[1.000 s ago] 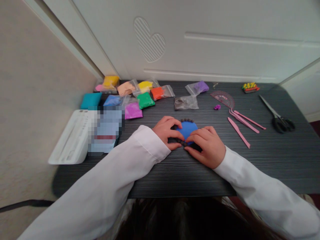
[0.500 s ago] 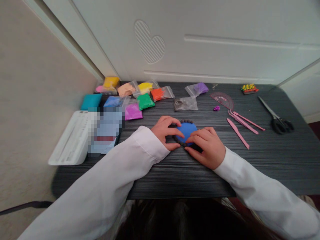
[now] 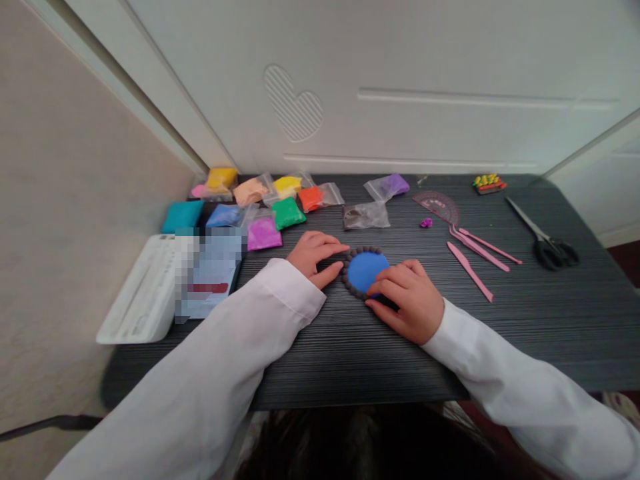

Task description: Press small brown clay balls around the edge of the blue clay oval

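Observation:
A round blue clay disc (image 3: pixel 364 270) lies flat on the dark table, edged with small dark clay balls (image 3: pixel 350 285) along the part of its rim that shows. At its left edge is my left hand (image 3: pixel 315 257), thumb and fingers apart, the tips close to the balls; whether they touch cannot be made out. My right hand (image 3: pixel 407 300) grips the disc's lower right edge, fingers on top and thumb at the rim. The right part of the border is hidden under these fingers.
Bags of coloured clay, among them a green one (image 3: pixel 288 213) and a grey one (image 3: pixel 366 216), lie toward the back. Pink tools (image 3: pixel 470 272), a protractor (image 3: pixel 437 205) and scissors (image 3: pixel 543 240) lie on the right. A white box (image 3: pixel 145 293) stands at left.
My left hand has drawn back to the left off the disc, uncovering its left rim. My right hand stays at the lower right edge. The view has tilted slightly.

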A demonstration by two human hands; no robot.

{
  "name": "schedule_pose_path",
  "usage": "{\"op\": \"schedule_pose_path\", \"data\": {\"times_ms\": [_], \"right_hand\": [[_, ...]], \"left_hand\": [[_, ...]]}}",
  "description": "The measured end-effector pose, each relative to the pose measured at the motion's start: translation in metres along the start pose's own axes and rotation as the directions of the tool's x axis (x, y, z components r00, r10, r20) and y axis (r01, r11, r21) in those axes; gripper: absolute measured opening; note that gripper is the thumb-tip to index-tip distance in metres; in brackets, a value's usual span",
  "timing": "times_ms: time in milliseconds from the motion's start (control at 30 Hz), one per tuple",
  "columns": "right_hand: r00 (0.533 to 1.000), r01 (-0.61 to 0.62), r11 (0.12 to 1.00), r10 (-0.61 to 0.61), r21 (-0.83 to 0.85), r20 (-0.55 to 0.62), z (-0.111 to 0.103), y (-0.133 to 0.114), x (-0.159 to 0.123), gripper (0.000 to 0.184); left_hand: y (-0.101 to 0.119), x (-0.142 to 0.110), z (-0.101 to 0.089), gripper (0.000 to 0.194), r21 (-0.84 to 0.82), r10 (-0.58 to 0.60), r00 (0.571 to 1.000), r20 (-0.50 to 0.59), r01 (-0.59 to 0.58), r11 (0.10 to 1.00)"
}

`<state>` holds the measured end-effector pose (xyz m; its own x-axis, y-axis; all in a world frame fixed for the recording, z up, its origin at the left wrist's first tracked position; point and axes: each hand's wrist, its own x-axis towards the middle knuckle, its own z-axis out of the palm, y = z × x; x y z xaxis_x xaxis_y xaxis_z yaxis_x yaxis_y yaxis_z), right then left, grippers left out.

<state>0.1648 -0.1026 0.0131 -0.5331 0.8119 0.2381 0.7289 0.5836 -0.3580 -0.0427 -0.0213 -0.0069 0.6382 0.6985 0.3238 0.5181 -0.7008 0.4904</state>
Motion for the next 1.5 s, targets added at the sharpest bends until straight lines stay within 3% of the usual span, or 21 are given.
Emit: {"op": "schedule_pose_path", "data": {"times_ms": [200,433,567,700,867,1000,1167,1500], "right_hand": [[0.998,-0.04,0.999,0.038,0.036,0.042,-0.006,-0.003,0.001,0.017],[0.979,-0.128,0.984,0.145,0.12,-0.144,-0.003,0.007,0.003,0.013],[0.932,-0.235,0.955,0.275,0.181,-0.238,-0.001,0.02,0.007,0.012],[0.85,-0.339,0.913,0.401,0.228,-0.341,0.002,0.038,0.021,0.016],[0.789,-0.395,0.894,0.447,0.209,-0.421,0.01,0.058,0.049,0.023],[0.76,-0.437,0.879,0.474,0.191,-0.443,0.015,0.063,0.064,0.026],[0.75,-0.452,0.868,0.495,0.206,-0.439,0.018,0.062,0.068,0.02],[0.724,-0.371,0.792,0.574,0.486,-0.383,0.021,0.062,0.067,0.019]], "left_hand": [[0.002,0.002,0.003,0.03,-0.003,0.002,1.0,-0.008,-0.002,1.0],[0.003,0.003,0.007,0.029,-0.013,-0.032,0.999,-0.025,0.031,0.999],[0.004,0.003,0.004,0.03,-0.032,-0.039,0.998,-0.043,0.038,0.999],[0.004,0.006,0.0,0.03,-0.06,-0.108,0.992,-0.071,0.104,0.993],[-0.005,0.024,0.006,0.029,-0.043,-0.217,0.96,-0.176,0.213,0.976],[-0.012,0.044,0.015,0.033,0.042,-0.215,0.951,-0.22,0.23,0.972],[-0.018,0.054,0.022,0.034,0.066,-0.169,0.968,-0.188,0.184,0.981],[-0.019,0.053,0.018,0.037,-0.02,-0.195,0.967,-0.167,0.194,0.981]]}}
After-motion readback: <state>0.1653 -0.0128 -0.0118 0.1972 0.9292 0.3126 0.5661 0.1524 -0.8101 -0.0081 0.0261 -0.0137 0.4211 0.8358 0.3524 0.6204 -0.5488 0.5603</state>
